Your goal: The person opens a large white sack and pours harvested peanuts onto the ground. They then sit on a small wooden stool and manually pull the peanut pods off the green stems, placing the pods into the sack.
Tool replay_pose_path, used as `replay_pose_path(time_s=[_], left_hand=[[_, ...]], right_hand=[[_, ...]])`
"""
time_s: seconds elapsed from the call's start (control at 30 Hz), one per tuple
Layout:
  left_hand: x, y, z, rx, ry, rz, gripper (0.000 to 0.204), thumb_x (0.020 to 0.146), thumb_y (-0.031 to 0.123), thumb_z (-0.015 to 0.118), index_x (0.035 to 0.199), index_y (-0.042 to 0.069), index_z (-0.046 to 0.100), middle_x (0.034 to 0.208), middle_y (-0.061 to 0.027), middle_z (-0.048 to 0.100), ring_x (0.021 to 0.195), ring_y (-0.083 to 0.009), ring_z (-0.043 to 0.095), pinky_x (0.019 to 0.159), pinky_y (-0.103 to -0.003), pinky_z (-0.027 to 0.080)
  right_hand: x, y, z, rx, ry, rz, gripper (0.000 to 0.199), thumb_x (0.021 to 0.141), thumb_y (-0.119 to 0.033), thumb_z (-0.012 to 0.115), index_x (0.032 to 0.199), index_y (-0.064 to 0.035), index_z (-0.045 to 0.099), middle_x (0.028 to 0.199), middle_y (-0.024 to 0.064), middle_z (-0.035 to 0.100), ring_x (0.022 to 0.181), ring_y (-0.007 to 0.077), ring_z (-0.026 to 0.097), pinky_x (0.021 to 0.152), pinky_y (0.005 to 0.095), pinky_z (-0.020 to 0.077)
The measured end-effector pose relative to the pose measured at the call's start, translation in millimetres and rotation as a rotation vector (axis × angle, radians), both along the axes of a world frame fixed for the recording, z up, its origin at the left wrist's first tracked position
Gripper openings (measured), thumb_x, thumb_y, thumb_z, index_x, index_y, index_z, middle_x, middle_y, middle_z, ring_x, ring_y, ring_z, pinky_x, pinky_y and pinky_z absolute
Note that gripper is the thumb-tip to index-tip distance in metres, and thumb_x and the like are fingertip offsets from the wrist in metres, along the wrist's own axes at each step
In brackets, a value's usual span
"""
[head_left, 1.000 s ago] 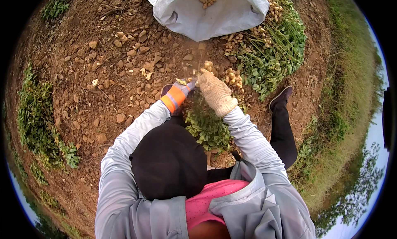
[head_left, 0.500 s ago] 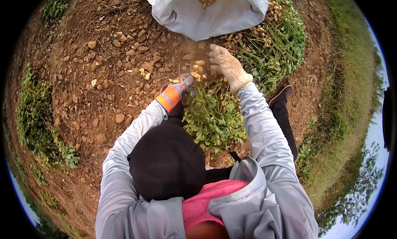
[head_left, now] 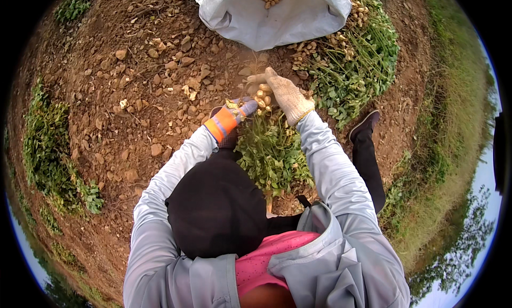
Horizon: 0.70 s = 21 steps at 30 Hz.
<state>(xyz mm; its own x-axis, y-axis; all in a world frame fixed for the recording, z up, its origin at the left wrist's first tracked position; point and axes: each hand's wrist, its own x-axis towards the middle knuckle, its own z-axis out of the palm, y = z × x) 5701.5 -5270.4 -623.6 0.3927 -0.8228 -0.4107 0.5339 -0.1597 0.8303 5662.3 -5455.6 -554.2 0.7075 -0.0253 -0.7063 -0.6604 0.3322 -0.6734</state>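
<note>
Evidently pod work: left hand clasps the root end of a leafy peanut plant, foliage hanging toward the wearer. Right hand, half-curled, lies beside the pale pods at that root end; cannot tell whether its fingers grip any. Best technique, in my judgement: keep the left hold firm near the roots, gather several pods under the right fingers, pull across the stems, not along them.
</note>
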Motion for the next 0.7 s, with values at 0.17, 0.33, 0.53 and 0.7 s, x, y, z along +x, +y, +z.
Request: replay_pose_path(time_s=[0.17,0.33,0.53,0.7], left_hand=[[0,-2,5,0.079,-0.145,0.040,0.034,0.094,0.029,0.051,0.116,0.004,0.058,0.107,-0.0049,0.062,0.096,-0.0143,0.056,0.085,-0.030,0.043],[-6,-3,10,0.190,-0.500,0.061,0.033,0.096,0.026,0.047,0.116,0.002,0.056,0.107,-0.0107,0.062,0.098,-0.0209,0.057,0.086,-0.032,0.043],[-5,-7,25,0.203,-0.392,0.085,0.031,0.097,0.023,0.044,0.113,-0.001,0.055,0.104,-0.0112,0.062,0.095,-0.0209,0.057,0.083,-0.033,0.044],[-5,-7,17,-0.026,-0.348,0.129,0.029,0.096,0.026,0.047,0.108,0.002,0.057,0.097,-0.0078,0.063,0.085,-0.0176,0.058,0.077,-0.033,0.046]], right_hand=[[-10,20,0,-0.213,-0.157,-0.075,0.041,0.092,-0.041,0.050,0.117,-0.0091,0.056,0.099,0.0028,0.059,0.089,0.0102,0.052,0.079,0.0255,0.0434],[-6,49,1,-0.491,-0.140,-0.125,0.040,0.085,-0.030,0.064,0.115,-0.0052,0.055,0.103,0.0078,0.061,0.092,0.0148,0.057,0.081,0.0280,0.0455],[7,49,9,-0.622,-0.012,-0.013,0.033,0.086,-0.032,0.061,0.103,-0.0039,0.058,0.091,0.0085,0.063,0.082,0.0145,0.059,0.074,0.0286,0.0466],[8,34,13,-0.529,0.016,0.103,0.028,0.089,-0.033,0.056,0.096,-0.0054,0.060,0.084,0.0080,0.063,0.075,0.0130,0.057,0.068,0.0293,0.0453]])
